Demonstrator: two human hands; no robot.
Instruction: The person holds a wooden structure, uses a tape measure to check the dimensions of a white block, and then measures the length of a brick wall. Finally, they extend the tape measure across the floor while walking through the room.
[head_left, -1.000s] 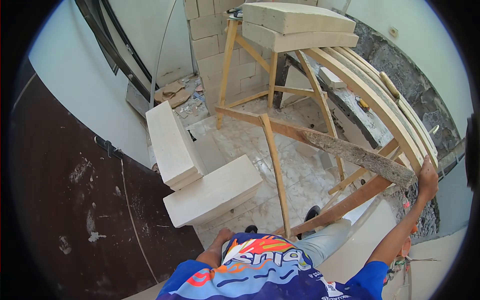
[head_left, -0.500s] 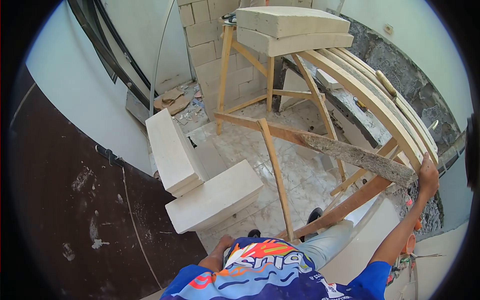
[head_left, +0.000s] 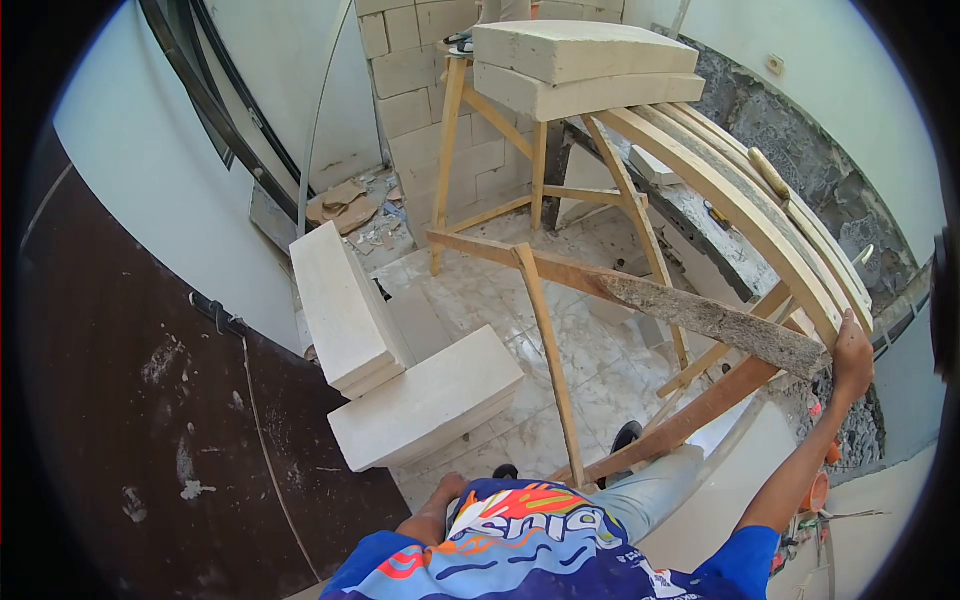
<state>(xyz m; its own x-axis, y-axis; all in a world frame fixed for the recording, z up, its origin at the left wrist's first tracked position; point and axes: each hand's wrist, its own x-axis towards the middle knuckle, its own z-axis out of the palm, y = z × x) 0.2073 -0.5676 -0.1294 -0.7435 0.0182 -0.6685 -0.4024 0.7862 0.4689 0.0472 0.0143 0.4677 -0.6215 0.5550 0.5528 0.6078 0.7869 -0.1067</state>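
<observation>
My right hand (head_left: 853, 360) grips the near end of the wooden planks (head_left: 740, 200) that form the top of a wooden trestle scaffold. At their far end lie two stacked white lightweight concrete blocks (head_left: 585, 60). A rough wooden brace (head_left: 700, 312) ends just left of this hand. Low by my body, my left hand (head_left: 447, 490) hangs beside the shirt, its fingers mostly hidden. The nearest things to it are the white blocks (head_left: 430, 395) on the floor, apart from the hand.
Another pair of stacked blocks (head_left: 345, 310) stands on the tiled floor at left. A tool with a wooden handle (head_left: 768, 172) rests on the planks. A dark brown panel (head_left: 170, 400) fills the left side. Rubble (head_left: 365, 210) lies by the block wall (head_left: 405, 75), and a person's legs (head_left: 505, 10) show behind.
The view has shifted very slightly. My right hand stays at the plank ends, and my left hand keeps its place by my side.
</observation>
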